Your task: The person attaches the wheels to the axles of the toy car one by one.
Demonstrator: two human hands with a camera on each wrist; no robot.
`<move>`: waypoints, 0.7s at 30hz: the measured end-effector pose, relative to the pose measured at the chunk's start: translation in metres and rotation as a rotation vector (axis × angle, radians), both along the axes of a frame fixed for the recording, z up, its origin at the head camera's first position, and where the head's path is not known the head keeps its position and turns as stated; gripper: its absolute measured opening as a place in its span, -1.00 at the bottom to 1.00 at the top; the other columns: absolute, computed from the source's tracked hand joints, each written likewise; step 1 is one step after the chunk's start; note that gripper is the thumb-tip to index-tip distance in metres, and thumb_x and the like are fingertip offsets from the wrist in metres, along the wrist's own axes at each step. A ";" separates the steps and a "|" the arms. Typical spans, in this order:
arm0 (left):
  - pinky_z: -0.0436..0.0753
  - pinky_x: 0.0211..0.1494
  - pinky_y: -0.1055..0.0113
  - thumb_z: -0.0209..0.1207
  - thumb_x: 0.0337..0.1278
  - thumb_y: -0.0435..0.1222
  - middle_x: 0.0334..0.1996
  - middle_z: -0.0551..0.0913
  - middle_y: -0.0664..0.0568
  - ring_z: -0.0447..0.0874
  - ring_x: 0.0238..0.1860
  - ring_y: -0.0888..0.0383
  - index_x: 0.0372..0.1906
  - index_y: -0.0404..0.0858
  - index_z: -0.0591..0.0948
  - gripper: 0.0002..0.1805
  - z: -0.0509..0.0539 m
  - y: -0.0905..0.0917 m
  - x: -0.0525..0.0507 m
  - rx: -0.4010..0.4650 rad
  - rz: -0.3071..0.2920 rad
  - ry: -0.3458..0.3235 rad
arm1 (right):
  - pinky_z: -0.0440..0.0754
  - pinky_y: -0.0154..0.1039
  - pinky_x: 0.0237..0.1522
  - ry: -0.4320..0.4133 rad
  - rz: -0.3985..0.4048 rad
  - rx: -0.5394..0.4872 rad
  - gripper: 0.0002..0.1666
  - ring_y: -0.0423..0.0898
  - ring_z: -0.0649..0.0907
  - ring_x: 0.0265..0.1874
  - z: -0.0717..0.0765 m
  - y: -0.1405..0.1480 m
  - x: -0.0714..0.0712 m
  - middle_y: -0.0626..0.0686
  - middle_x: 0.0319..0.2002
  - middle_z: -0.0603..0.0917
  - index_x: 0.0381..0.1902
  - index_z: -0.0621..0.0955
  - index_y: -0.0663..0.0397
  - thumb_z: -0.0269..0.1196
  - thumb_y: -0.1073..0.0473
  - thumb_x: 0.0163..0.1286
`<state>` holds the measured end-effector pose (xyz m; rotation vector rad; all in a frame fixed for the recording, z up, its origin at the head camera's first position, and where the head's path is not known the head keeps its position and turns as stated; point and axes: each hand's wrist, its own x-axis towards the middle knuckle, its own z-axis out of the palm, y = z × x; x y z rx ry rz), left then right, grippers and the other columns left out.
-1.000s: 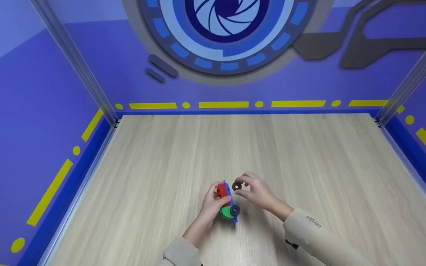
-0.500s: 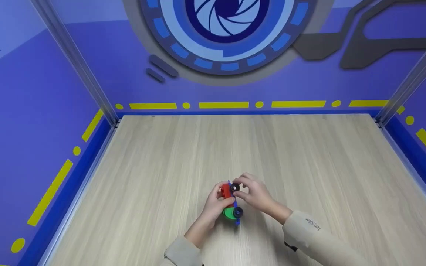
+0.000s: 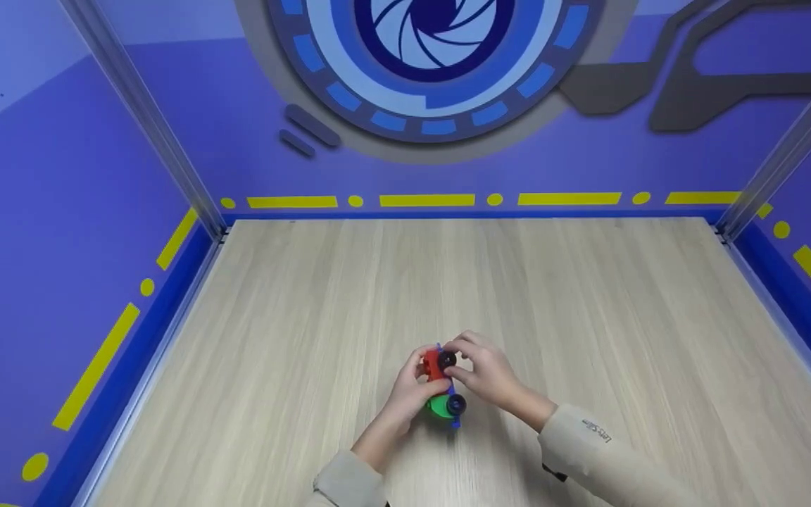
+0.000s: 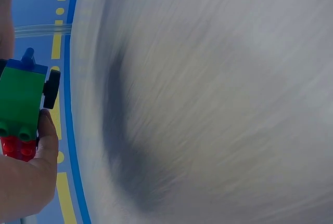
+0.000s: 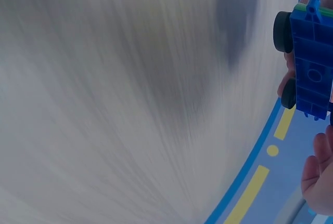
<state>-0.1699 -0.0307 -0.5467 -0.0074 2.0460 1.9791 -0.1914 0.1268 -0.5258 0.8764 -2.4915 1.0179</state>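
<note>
My left hand (image 3: 407, 391) grips a toy car (image 3: 439, 406) built of blocks, off the table, near the front middle. It has a green block (image 4: 21, 96), a red block (image 4: 20, 150) and a blue base (image 5: 312, 68) whose underside faces the right wrist camera. My right hand (image 3: 488, 371) pinches a black wheel (image 3: 447, 359) against the car's side, at the red end. Another black wheel (image 3: 455, 404) sits at the green end on that side. Two wheels show along the opposite side in the right wrist view. Fingers hide whether the pinched wheel is fully seated.
A pale wood-grain table (image 3: 321, 303) spreads around the hands. Blue printed walls (image 3: 166, 127) with yellow dashes stand at the back and both sides. Metal posts (image 3: 145, 120) rise at the back corners.
The wheel in my right hand has gone from apart from the car to against its side. The car has shifted slightly right with my left hand and turned a little.
</note>
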 end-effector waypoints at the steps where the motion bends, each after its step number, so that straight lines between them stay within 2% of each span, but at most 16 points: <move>1: 0.37 -0.10 0.31 0.23 -0.13 -0.29 -0.02 0.43 -0.04 0.38 -0.03 0.03 0.16 -0.05 0.31 -0.37 0.000 0.000 0.000 0.001 -0.001 0.002 | 0.54 -0.32 -0.33 0.001 -0.003 0.002 -0.72 -0.10 0.57 -0.34 0.000 0.000 0.000 -0.06 -0.35 0.56 -0.29 0.59 0.05 0.36 0.25 -0.04; 9: 0.38 -0.06 0.28 0.22 -0.12 -0.29 -0.01 0.43 -0.04 0.39 -0.03 0.08 0.16 -0.05 0.31 -0.38 -0.001 0.000 0.001 0.007 -0.003 0.009 | 0.54 -0.32 -0.32 -0.013 -0.019 0.001 -0.71 -0.10 0.57 -0.33 -0.001 0.000 0.002 -0.07 -0.34 0.56 -0.28 0.58 0.04 0.35 0.24 -0.03; 17: 0.39 -0.08 0.30 0.22 -0.12 -0.32 -0.03 0.45 -0.05 0.40 -0.07 0.11 0.15 -0.08 0.31 -0.39 -0.002 0.001 0.001 0.019 -0.003 0.015 | 0.53 -0.33 -0.34 0.035 -0.030 -0.038 -0.71 -0.19 0.54 -0.35 -0.005 -0.001 0.003 -0.07 -0.37 0.54 -0.33 0.58 0.05 0.37 0.27 -0.07; 21: 0.39 -0.08 0.30 0.21 -0.12 -0.32 -0.03 0.45 -0.05 0.39 -0.07 0.11 0.15 -0.08 0.31 -0.38 -0.001 0.002 0.001 0.018 -0.004 0.017 | 0.53 -0.34 -0.34 0.027 -0.053 -0.036 -0.73 -0.21 0.53 -0.37 -0.006 -0.002 0.004 -0.06 -0.38 0.52 -0.34 0.58 0.06 0.37 0.25 -0.07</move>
